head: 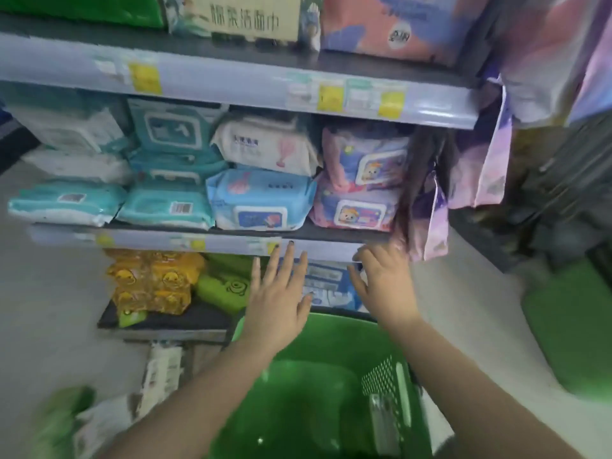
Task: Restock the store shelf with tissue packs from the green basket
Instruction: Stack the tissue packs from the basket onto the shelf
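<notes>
Store shelving (231,77) fills the head view, its pale price rails dotted with yellow tags, and the whole picture is smeared by motion. On the middle shelf lie teal wipe packs (167,207), a blue pack (261,200) under a white one, and two pink packs (357,180) stacked at the right end. Purple bags (427,223) hang off the shelf's right edge, just beside the right hand (385,283). Below, on the lowest shelf, sit yellow duck-printed packs (152,283) and a green pack (225,289). Both hands reach in front of a blue-and-white tissue pack (326,286) on that low shelf — the left hand (278,293) with straight, spread fingers laid over its left end, the right with loosely curved fingers at its right end; whether either truly grips it I cannot tell, as the hands cover much of it. Beneath the forearms stands the green basket (331,329), its inside a dark green blur. White packs (159,369) lie on the floor at lower left — their print is unreadable. Another green shape (569,326) at the right is too blurred to name.
</notes>
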`<state>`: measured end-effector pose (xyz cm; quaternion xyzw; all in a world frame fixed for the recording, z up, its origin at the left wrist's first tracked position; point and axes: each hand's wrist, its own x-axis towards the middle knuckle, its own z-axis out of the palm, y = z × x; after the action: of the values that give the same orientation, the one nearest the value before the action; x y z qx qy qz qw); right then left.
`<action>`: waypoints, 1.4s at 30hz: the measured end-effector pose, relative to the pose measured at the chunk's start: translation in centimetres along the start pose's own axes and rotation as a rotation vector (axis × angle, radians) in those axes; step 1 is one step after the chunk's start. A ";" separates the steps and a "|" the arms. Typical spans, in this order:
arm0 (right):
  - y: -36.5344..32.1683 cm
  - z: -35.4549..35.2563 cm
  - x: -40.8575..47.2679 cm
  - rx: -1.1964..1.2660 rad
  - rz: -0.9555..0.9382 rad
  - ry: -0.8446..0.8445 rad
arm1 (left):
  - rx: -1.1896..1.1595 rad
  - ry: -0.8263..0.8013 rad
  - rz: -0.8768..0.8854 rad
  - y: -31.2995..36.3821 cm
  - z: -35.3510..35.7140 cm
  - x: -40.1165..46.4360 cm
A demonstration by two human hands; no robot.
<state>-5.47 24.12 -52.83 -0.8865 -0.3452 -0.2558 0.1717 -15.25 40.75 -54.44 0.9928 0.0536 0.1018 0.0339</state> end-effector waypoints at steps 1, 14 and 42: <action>0.7 0.9 -2.1 -0.007 0.031 -0.058 | -0.012 -0.034 0.009 0.7 1.3 -0.6; 2.3 7.6 -19.3 -0.035 0.497 -0.755 | 0.045 -0.156 0.039 3.3 7.7 -3.3; 2.1 10.5 -22.5 -0.010 0.790 -1.127 | 0.074 -0.063 0.068 1.1 7.2 -6.1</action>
<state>-14.72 15.88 -74.50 -0.9444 -0.0315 0.3246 0.0423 -19.59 38.52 -62.60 0.9973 0.0223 0.0693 -0.0047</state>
